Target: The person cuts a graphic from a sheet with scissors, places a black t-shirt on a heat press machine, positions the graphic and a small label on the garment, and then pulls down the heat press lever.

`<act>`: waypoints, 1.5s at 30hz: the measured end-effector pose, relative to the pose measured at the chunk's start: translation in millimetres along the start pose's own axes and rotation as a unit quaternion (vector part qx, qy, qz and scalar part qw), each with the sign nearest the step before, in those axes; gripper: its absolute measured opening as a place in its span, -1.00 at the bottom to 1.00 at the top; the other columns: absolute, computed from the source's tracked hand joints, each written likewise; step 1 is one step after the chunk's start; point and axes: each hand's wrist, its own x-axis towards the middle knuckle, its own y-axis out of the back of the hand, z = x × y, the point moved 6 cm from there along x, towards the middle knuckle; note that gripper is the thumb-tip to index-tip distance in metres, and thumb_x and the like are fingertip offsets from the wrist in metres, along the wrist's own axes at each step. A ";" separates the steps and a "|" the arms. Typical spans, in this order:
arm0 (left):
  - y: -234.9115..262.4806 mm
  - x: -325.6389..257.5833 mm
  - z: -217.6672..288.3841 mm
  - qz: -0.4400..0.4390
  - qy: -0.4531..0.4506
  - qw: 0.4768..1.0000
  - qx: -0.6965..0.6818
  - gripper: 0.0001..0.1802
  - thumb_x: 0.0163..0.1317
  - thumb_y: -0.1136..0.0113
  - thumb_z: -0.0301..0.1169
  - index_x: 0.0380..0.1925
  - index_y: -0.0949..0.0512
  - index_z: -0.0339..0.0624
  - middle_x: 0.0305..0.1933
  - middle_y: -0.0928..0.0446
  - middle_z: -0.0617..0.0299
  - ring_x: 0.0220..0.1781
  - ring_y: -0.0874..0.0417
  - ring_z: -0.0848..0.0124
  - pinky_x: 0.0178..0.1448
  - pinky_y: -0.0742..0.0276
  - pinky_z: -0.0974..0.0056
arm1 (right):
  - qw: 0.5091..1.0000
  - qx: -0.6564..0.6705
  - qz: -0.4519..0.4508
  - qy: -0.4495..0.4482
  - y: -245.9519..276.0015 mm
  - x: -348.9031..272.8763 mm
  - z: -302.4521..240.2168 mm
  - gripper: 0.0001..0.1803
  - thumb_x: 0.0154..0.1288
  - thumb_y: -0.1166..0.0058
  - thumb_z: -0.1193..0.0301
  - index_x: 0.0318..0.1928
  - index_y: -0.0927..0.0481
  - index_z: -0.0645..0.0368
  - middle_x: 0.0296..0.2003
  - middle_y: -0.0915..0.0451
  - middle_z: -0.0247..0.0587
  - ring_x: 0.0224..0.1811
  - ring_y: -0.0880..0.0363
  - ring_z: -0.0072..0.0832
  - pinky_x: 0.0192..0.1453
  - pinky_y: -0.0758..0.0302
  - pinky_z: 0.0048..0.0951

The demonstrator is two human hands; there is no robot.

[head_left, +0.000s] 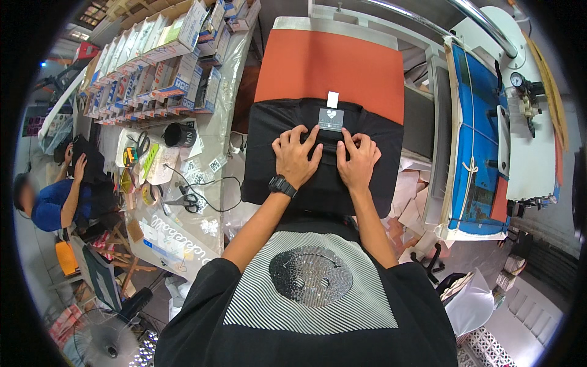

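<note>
A black garment [318,189] lies spread over an orange press pad [330,67]. Both my hands rest flat on it, side by side, fingers spread. My left hand [296,156], with a black watch on its wrist, presses the cloth just left of a small grey square transfer [331,119] near the collar. My right hand [358,159] presses just right of and below that square. A small white tag [332,99] sits above the transfer at the garment's top edge. Neither hand grips anything.
At left, a long table [183,232] holds stacked boxes [159,67], scissors [186,200], tape rolls, a black cup [177,134] and a cable. A person in blue [52,202] sits at far left. A blue and white machine [483,140] stands at right. A fan [107,342] sits lower left.
</note>
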 end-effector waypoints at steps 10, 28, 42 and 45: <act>0.0 0.7 0.5 -0.008 0.008 1.000 0.004 -0.49 0.25 -0.23 -0.14 0.22 -0.57 0.13 0.10 -0.45 0.20 0.16 -0.40 0.18 0.24 -0.21 -0.02 | 1.000 -0.004 0.005 0.010 1.3 1.0 -1.6 -0.65 0.31 -0.14 0.25 0.07 -0.70 -0.02 -0.20 -0.49 -0.27 -0.08 -0.45 -0.35 0.15 -0.23 -0.18; 0.8 0.1 0.6 0.001 0.006 1.000 -0.003 -0.49 0.24 -0.24 -0.16 0.21 -0.58 0.09 0.10 -0.46 0.20 0.15 -0.41 0.18 0.23 -0.22 -0.02 | 1.000 0.000 0.009 0.011 1.7 0.7 -0.4 -0.66 0.33 -0.12 0.25 0.07 -0.71 0.01 -0.20 -0.49 -0.26 -0.07 -0.44 -0.34 0.17 -0.23 -0.17; 0.8 -0.5 4.3 0.006 0.000 1.000 0.000 -0.50 0.24 -0.24 -0.17 0.21 -0.58 0.09 0.10 -0.46 0.21 0.15 -0.42 0.18 0.25 -0.23 -0.02 | 1.000 0.017 0.008 0.008 5.7 1.4 0.0 -0.67 0.31 -0.14 0.29 0.04 -0.72 0.02 -0.21 -0.49 -0.26 -0.09 -0.45 -0.35 0.17 -0.24 -0.17; 1.3 -0.6 3.7 0.003 0.001 1.000 0.008 -0.50 0.25 -0.23 -0.17 0.21 -0.58 0.09 0.10 -0.46 0.21 0.15 -0.42 0.18 0.25 -0.23 -0.03 | 1.000 0.017 0.015 0.011 5.6 0.9 -0.6 -0.68 0.30 -0.15 0.29 0.03 -0.72 0.03 -0.21 -0.49 -0.26 -0.09 -0.45 -0.35 0.16 -0.24 -0.18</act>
